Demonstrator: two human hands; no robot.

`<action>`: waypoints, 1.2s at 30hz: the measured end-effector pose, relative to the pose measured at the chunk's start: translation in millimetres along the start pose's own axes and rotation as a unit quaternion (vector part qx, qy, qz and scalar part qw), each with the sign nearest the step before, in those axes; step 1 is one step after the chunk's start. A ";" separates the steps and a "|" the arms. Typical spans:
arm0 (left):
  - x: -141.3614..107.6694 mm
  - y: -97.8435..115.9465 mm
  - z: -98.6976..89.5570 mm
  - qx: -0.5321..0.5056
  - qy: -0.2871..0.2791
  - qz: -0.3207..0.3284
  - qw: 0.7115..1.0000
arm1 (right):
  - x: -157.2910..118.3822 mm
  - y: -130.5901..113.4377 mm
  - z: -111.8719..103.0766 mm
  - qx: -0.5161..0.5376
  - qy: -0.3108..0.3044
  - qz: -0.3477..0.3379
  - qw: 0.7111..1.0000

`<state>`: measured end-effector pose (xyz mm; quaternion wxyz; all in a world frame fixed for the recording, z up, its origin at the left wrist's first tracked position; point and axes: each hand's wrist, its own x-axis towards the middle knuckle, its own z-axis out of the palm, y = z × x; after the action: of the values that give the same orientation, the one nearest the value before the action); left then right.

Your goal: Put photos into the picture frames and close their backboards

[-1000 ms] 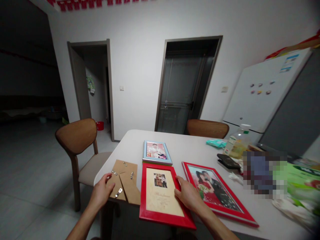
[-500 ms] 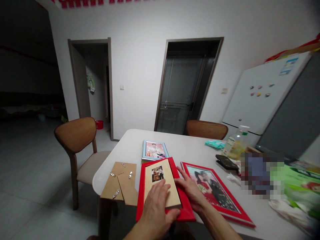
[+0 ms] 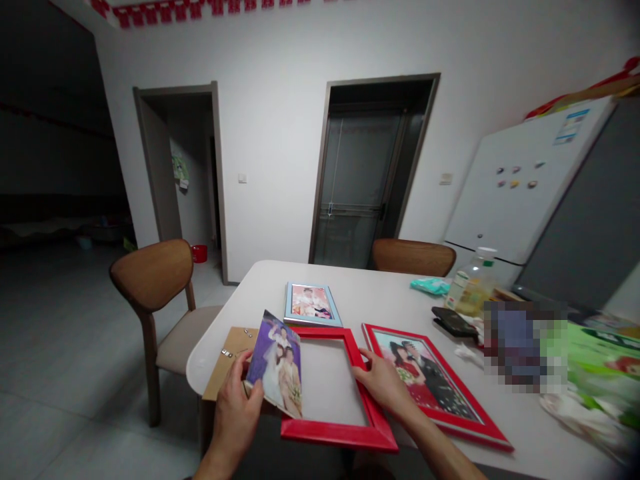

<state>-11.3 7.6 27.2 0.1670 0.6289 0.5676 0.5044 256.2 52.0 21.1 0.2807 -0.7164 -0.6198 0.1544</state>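
Note:
My left hand (image 3: 235,400) pinches a wedding photo (image 3: 275,363) with a purple background by its lower left edge. The photo is tilted and overlaps the left side of a red picture frame (image 3: 340,437). My right hand (image 3: 383,380) grips that frame's right side, thumb on top. Through the frame's opening a plain pale surface shows. Under my left hand and the photo, a brown backing board (image 3: 225,363) with metal clips is partly hidden. To the right lies a larger red picture frame (image 3: 487,437) with a couple's photo in it.
A light blue picture frame (image 3: 287,313) lies behind the red one on the white table (image 3: 375,283). At the right are a black wallet-like item (image 3: 455,322), a bottle (image 3: 470,290), a teal packet (image 3: 430,287) and a green bag (image 3: 590,353). Wooden chairs (image 3: 153,273) stand around.
The cream panel with a small picture no longer lies in the red frame. My left hand has moved left and now holds the purple photo. My right hand stays at the frame's right side.

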 end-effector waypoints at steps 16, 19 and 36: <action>-19.2 -39.5 -2.0 0.292 -0.009 0.141 0.946 | -4.7 5.1 10.6 -0.164 0.000 -0.070 0.984; -20.4 -36.3 0.7 0.285 -0.026 0.176 0.942 | -7.1 2.0 8.1 -0.172 0.007 -0.074 0.982; 5.0 -17.0 14.4 0.158 -0.036 0.254 0.954 | -36.9 -57.7 28.7 0.230 -0.028 -0.158 0.960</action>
<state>-9.5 22.4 9.9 -0.0474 0.7885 0.4553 0.4108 186.8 26.3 28.0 0.4412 -0.5208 -0.6808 0.2659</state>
